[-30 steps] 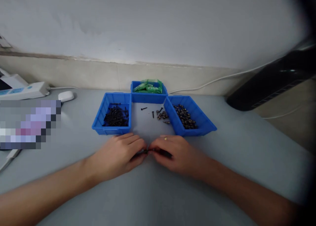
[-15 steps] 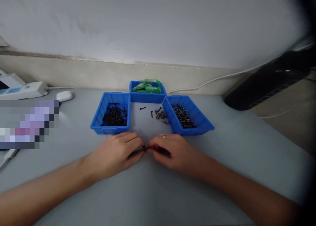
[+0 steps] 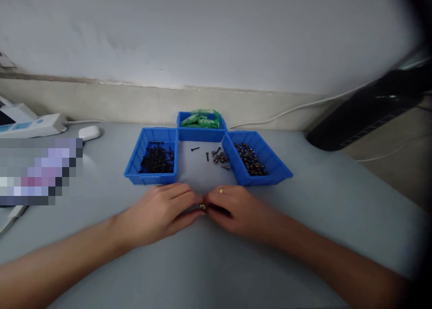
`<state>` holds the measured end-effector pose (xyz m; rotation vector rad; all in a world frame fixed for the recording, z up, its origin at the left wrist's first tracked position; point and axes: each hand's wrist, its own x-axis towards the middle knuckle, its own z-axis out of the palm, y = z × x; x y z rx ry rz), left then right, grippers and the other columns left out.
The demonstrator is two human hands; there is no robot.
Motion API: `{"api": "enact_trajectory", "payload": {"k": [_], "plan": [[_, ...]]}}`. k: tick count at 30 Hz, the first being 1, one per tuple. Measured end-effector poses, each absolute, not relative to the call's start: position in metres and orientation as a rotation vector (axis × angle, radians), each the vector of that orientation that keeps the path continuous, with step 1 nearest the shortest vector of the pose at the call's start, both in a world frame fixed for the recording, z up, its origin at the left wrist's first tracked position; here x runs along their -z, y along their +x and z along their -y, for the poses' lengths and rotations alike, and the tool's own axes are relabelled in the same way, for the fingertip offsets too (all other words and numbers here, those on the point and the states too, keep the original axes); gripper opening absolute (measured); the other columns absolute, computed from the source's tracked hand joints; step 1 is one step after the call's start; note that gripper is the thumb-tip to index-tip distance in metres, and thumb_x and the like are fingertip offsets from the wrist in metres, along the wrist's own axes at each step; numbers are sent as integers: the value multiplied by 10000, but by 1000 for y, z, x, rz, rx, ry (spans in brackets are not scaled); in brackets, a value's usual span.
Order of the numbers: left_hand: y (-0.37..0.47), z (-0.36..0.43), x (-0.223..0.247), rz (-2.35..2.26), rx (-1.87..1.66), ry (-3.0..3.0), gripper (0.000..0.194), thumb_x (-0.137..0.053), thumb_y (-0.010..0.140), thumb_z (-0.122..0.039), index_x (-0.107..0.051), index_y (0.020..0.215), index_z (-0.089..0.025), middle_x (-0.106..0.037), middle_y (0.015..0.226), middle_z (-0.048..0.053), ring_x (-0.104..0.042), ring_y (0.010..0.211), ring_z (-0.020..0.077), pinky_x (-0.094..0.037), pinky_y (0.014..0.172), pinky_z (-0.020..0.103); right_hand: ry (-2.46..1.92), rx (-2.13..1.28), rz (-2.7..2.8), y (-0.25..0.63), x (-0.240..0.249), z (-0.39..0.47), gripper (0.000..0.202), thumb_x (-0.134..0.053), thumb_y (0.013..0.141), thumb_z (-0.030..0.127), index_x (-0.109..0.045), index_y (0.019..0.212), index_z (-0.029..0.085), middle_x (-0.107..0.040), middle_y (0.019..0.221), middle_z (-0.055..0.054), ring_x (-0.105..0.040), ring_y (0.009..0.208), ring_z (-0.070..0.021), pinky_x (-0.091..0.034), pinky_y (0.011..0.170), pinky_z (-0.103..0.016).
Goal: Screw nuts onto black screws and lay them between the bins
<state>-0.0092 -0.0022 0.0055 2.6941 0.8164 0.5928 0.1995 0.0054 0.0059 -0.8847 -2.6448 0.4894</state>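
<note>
My left hand (image 3: 168,212) pinches a small brass-coloured metal fitting (image 3: 202,206) between thumb and fingers, low over the desk. Fingertip to fingertip with it, my right hand (image 3: 238,207) is closed in a pinch too; what lies between its fingers is hidden. Just beyond the left hand is a blue bin (image 3: 151,179) holding many black screws (image 3: 157,159). A second blue bin (image 3: 275,169), past the right hand, holds many small brass-and-dark metal fittings (image 3: 251,160). Between the bins lie a few loose black screws (image 3: 207,156) and several loose fittings (image 3: 221,157).
A third blue bin (image 3: 202,134) with green plastic packets (image 3: 202,119) stands at the back near the wall. Leftward are a white power strip (image 3: 40,125), a white earbud case (image 3: 89,132) and a blurred-out object (image 3: 37,171). A black cylinder (image 3: 357,115) leans at the right.
Both hands stay together in about the same spot. The fitting has shifted slightly to the right and shows more brightly between the fingertips.
</note>
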Motion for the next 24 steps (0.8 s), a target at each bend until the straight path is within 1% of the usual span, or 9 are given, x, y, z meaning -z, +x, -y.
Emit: {"api": "enact_trajectory", "payload": {"k": [3, 7, 13, 18, 24], "plan": [[-9, 3, -5, -815, -625, 2703, 156, -446, 931, -250, -565, 948, -150, -557, 779, 21, -545, 695, 139, -431, 613, 248, -876, -480, 2650, 201, -7, -6, 143, -515, 832, 126, -576, 705, 149, -572, 657, -10, -541, 604, -124, -383, 573, -228], [-9, 3, -3, -923, -579, 2713, 164, -444, 924, -248, -574, 924, -149, -550, 759, 19, -539, 683, 144, -422, 602, 257, -915, -449, 2657, 204, -10, -6, 133, -501, 861, 161, -614, 790, 156, -603, 703, -22, -563, 657, -137, -408, 623, -239], [-6, 2, -4, -927, -517, 2723, 172, -446, 915, -232, -551, 804, -153, -537, 724, 8, -523, 646, 136, -401, 575, 253, -838, -387, 2623, 204, -9, -4, 184, -456, 883, 197, -612, 796, 154, -615, 706, -35, -564, 666, -148, -417, 629, -251], [-4, 2, -5, -895, -540, 2716, 169, -452, 907, -223, -556, 796, -151, -543, 716, 9, -522, 644, 139, -399, 575, 257, -895, -439, 2607, 203, -9, -2, 165, -462, 879, 195, -604, 804, 156, -612, 718, -36, -568, 674, -146, -422, 630, -251], [-5, 2, -4, -888, -504, 2715, 142, -462, 904, -217, -564, 833, -149, -553, 743, 15, -533, 678, 148, -407, 601, 263, -906, -468, 2593, 203, -8, -4, 126, -490, 878, 221, -599, 859, 159, -621, 752, -38, -576, 700, -150, -433, 656, -255]]}}
